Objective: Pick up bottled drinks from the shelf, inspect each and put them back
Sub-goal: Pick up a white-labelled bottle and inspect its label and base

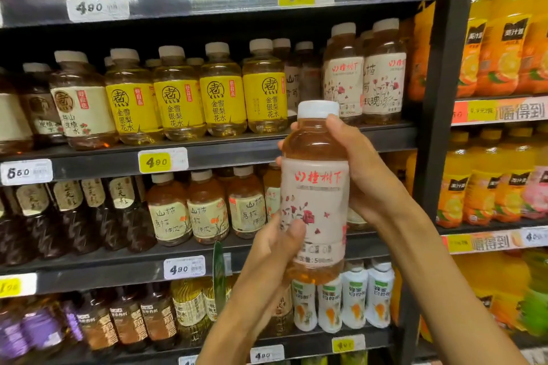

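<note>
I hold an amber drink bottle [315,187] upright in front of the shelves. It has a white cap and a pale label with red characters and rose prints. My right hand [355,169] grips its upper half from the right, thumb near the cap. My left hand [278,243] holds the lower part from the left, thumb lying across the label. Two matching bottles [364,74] stand on the shelf [267,148] behind, just above the held one.
Dark shelves carry rows of bottled teas: yellow-labelled bottles [201,98] at middle left, amber ones [207,207] one level down, white bottles [344,299] lower still. A dark upright post [441,98] separates them from orange juice bottles [498,47] on the right.
</note>
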Demonstrator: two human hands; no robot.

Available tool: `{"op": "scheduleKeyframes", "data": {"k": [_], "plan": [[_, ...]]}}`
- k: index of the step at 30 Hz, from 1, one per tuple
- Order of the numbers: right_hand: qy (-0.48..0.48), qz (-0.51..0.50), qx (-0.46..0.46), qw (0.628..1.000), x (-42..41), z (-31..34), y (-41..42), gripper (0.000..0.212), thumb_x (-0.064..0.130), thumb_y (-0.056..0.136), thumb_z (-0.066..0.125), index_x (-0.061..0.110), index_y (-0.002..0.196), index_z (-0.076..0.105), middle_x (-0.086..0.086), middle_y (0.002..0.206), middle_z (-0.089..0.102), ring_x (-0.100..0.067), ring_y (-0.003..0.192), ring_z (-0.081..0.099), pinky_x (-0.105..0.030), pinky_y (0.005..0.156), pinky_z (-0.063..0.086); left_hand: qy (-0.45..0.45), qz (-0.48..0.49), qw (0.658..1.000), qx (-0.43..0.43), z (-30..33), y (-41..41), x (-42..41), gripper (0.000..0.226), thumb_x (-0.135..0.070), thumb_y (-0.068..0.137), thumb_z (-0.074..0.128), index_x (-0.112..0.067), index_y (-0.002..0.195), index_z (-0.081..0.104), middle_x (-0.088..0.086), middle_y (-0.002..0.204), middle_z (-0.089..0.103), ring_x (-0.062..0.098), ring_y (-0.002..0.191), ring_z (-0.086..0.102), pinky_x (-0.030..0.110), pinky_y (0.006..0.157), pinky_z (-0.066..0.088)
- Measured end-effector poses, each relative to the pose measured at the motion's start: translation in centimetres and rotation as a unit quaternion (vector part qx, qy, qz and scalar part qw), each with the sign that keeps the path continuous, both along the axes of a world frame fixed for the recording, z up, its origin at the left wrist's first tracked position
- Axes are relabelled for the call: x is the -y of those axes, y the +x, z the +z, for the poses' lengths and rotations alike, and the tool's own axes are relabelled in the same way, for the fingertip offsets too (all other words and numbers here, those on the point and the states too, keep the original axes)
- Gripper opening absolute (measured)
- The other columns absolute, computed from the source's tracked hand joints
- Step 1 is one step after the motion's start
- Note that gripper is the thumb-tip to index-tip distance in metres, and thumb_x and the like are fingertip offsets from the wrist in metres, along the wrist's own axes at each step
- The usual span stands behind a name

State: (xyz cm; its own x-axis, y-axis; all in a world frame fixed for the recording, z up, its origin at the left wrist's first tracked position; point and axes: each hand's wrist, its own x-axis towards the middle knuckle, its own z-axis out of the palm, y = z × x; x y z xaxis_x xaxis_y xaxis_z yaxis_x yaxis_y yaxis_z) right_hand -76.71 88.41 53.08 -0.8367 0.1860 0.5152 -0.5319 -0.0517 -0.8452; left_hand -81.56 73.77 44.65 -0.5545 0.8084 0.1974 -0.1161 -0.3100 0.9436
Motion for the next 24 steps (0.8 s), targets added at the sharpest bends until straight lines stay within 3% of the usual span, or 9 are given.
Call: {"op": "scheduleKeyframes", "data": {"k": [3, 6, 8, 11, 15, 17, 20, 22, 24], "plan": [[0.023, -0.035, 0.009, 0.999, 0.6, -0.2, 0.1, 0.034, 0.048, 0.086, 0.052, 0.022, 0.097, 0.072, -0.01, 0.103, 0.071, -0.019, 0.096, 0.068, -0.032, 0.087, 0.054, 0.01, 0.029, 0.999, 0.017, 0.1, 0.7, -0.1, 0.105, -0.07, 0.043, 0.082, -0.023, 0.131, 0.049, 0.008, 0.121, 0.068, 0.029, 0.115, 0.063, 0.053, 0.1, 0.046], [0.003, -0.004, 0.042, 0.999, 0.6, 0.0, 0.1, 0.033, 0.055, 0.079, 0.056, 0.029, 0.086, 0.076, -0.009, 0.103, 0.073, -0.021, 0.102, 0.068, -0.036, 0.092, 0.052, 0.036, 0.005, 0.997, 0.062, 0.1, 1.2, 0.0, 0.086, -0.07, 0.044, 0.081, -0.03, 0.117, 0.064, 0.011, 0.115, 0.07, 0.029, 0.105, 0.068, 0.049, 0.09, 0.054], [-0.057, 0.061, 0.054, 0.995, 0.3, 0.0, 0.0, 0.048, 0.058, 0.074, 0.059, 0.018, 0.097, 0.072, -0.015, 0.107, 0.071, -0.03, 0.107, 0.066, -0.043, 0.097, 0.05, 0.063, -0.061, 0.989, 0.122, 0.0, 1.5, 0.0, 0.087, -0.064, 0.054, 0.081, -0.019, 0.126, 0.061, 0.024, 0.112, 0.068, 0.036, 0.092, 0.069, 0.047, 0.074, 0.058], [-0.136, 0.122, 0.059, 0.981, 0.3, 0.0, -0.3, 0.049, 0.049, 0.08, 0.053, 0.007, 0.104, 0.062, -0.013, 0.093, 0.073, -0.026, 0.089, 0.072, -0.039, 0.088, 0.055, 0.085, -0.148, 0.971, 0.167, 0.0, 2.3, -0.1, 0.08, -0.058, 0.067, 0.076, -0.009, 0.127, 0.059, 0.03, 0.102, 0.065, 0.037, 0.082, 0.067, 0.043, 0.065, 0.056], [-0.139, 0.097, 0.054, 0.984, 0.1, -0.1, -0.4, 0.04, 0.042, 0.081, 0.058, 0.006, 0.096, 0.064, -0.01, 0.084, 0.073, -0.023, 0.078, 0.071, -0.034, 0.077, 0.058, 0.062, -0.069, 0.987, 0.129, -0.8, 2.4, -0.6, 0.081, -0.063, 0.068, 0.067, -0.016, 0.133, 0.056, 0.022, 0.117, 0.066, 0.033, 0.101, 0.068, 0.045, 0.083, 0.058], [-0.083, 0.021, 0.038, 0.996, -0.2, -0.1, -0.2, 0.035, 0.043, 0.082, 0.06, 0.01, 0.091, 0.07, -0.009, 0.087, 0.074, -0.022, 0.082, 0.07, -0.034, 0.08, 0.057, 0.039, 0.001, 0.998, 0.054, -0.5, 2.3, -0.5, 0.067, -0.063, 0.066, 0.06, -0.03, 0.125, 0.062, 0.006, 0.12, 0.069, 0.021, 0.111, 0.065, 0.039, 0.094, 0.053], [-0.03, -0.024, 0.03, 0.999, -0.3, 0.0, 0.0, 0.033, 0.047, 0.082, 0.06, 0.018, 0.081, 0.077, -0.008, 0.094, 0.074, -0.022, 0.091, 0.068, -0.035, 0.089, 0.054, 0.028, 0.039, 0.999, 0.015, -0.2, 2.2, -0.6, 0.053, -0.069, 0.066, 0.058, -0.043, 0.112, 0.066, -0.001, 0.118, 0.07, 0.019, 0.112, 0.065, 0.044, 0.097, 0.051], [-0.033, 0.009, 0.045, 0.998, -0.5, 0.2, 0.1, 0.037, 0.05, 0.081, 0.059, 0.018, 0.083, 0.078, -0.008, 0.098, 0.074, -0.022, 0.097, 0.068, -0.035, 0.094, 0.053, 0.039, 0.026, 0.998, 0.052, -0.2, 2.1, -0.8, 0.065, -0.074, 0.071, 0.055, -0.035, 0.122, 0.063, 0.006, 0.117, 0.07, 0.024, 0.108, 0.067, 0.046, 0.091, 0.054], [-0.069, 0.078, 0.049, 0.993, -0.5, 0.6, 0.2, 0.042, 0.049, 0.083, 0.055, 0.013, 0.092, 0.074, -0.009, 0.096, 0.073, -0.024, 0.098, 0.067, -0.038, 0.096, 0.051, 0.062, -0.043, 0.989, 0.125, -0.1, 2.2, -0.9, 0.077, -0.07, 0.075, 0.054, -0.014, 0.128, 0.06, 0.019, 0.105, 0.069, 0.031, 0.088, 0.069, 0.043, 0.073, 0.058]]}}
